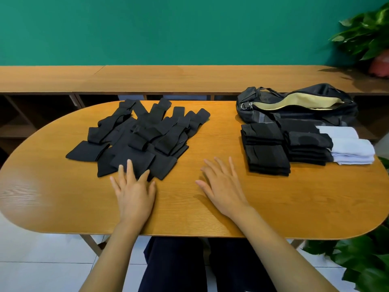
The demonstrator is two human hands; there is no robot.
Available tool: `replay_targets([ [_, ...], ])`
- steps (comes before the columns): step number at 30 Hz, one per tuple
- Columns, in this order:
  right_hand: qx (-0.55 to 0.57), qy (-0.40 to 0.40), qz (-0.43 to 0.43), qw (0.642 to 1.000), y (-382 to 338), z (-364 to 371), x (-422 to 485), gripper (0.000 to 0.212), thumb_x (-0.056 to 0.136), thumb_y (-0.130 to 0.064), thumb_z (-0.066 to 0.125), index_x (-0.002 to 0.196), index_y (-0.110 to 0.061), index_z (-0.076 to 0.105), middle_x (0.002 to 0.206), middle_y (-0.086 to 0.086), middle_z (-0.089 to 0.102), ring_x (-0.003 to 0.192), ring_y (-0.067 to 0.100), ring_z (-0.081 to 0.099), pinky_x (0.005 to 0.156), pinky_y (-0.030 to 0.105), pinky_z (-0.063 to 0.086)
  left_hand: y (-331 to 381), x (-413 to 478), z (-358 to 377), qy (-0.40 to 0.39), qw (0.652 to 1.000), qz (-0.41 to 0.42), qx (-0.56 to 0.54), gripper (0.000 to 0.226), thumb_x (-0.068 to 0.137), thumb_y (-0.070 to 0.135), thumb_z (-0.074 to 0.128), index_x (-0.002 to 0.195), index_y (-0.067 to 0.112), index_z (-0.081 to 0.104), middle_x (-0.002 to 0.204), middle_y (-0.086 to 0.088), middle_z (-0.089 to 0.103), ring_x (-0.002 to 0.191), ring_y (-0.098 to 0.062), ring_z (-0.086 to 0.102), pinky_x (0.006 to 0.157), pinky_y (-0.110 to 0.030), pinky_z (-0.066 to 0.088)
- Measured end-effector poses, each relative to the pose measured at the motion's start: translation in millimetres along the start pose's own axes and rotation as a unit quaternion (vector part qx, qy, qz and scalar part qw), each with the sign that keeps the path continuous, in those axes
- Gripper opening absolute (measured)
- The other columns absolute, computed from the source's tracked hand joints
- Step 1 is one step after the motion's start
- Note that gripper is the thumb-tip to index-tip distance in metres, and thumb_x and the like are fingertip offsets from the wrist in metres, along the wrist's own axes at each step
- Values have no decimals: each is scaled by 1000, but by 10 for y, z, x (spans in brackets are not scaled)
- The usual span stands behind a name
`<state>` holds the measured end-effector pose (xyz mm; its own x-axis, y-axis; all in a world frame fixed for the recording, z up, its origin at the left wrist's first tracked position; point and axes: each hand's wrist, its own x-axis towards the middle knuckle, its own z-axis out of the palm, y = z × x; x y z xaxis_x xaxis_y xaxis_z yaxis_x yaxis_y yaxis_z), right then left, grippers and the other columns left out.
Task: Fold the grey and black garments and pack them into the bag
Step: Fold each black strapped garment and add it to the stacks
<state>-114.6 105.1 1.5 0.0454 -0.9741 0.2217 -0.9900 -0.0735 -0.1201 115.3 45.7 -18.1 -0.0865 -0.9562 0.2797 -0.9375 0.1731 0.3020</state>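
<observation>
On the left of the wooden table (63, 197), a loose pile of black garments (139, 138) is lying unfolded. The left hand (134, 190) is resting flat with fingers spread wide, its fingertips touching the pile's near edge. The right hand (223, 190) is lying flat on bare wood, fingers splayed, holding nothing. Further right, folded black stacks (267, 152) and folded grey garments (353, 150) are sitting just before the unzipped bag (299, 104).
</observation>
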Motion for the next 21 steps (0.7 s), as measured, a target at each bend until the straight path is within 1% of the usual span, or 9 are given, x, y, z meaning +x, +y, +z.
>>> replay_targets([
  [3,20,0,-16,1000,-174,84,89,73,94,-63,7,137,-23,50,153,-2,38,146,21,21,120,47,-5,-85,-2,12,-49,998,-23,44,53,101,42,40,146,14,42,160,-13,18,149,-31,2,117,-57,-8],
  [5,34,5,-21,999,-247,116,120,72,95,-62,8,137,-22,50,153,-3,38,146,20,21,121,46,-3,-97,-10,9,-37,997,-22,57,53,102,37,39,146,9,40,158,-12,25,149,-28,10,117,-59,-8],
  [8,111,16,-1,994,-316,90,130,68,95,-63,14,136,-23,51,151,-6,40,145,15,22,121,40,3,-44,-54,-50,66,996,36,41,44,95,18,57,137,4,52,145,-15,47,142,-31,33,117,-61,2],
  [10,198,15,41,979,-321,61,114,57,97,-58,25,134,-25,53,142,-9,47,137,10,30,116,34,22,62,-119,-91,133,986,98,26,44,87,4,67,130,5,58,133,-13,58,132,-30,46,116,-61,12],
  [12,296,10,103,950,-310,23,97,46,97,-56,34,127,-29,57,123,-13,54,121,2,43,98,22,37,237,-212,-111,165,973,164,1,46,81,-3,69,126,7,62,124,-10,63,123,-27,54,116,-59,15],
  [14,419,2,148,896,-288,-28,90,48,94,-60,37,117,-27,63,107,-15,61,101,-10,53,80,7,37,424,-312,-79,167,960,225,-22,39,85,1,61,123,10,66,117,-6,65,113,-23,58,115,-60,18],
  [17,534,5,186,825,-165,-83,62,46,87,-58,48,107,-21,66,89,-9,70,84,-7,61,72,8,42,623,-425,15,109,949,290,-61,39,89,13,51,125,16,65,112,1,67,105,-15,62,113,-61,22],
  [19,506,-13,202,839,-50,-95,30,29,90,-43,62,111,-23,62,89,-8,71,85,-1,64,71,11,46,688,-476,77,61,942,314,-101,36,92,21,49,124,21,65,111,8,68,105,-9,61,114,-57,20],
  [21,457,-34,212,863,41,-77,-5,27,92,-26,66,117,-26,57,81,-8,72,76,1,64,66,10,46,709,-496,106,52,942,298,-144,31,95,31,46,114,24,70,106,13,70,104,-5,60,115,-49,19],
])
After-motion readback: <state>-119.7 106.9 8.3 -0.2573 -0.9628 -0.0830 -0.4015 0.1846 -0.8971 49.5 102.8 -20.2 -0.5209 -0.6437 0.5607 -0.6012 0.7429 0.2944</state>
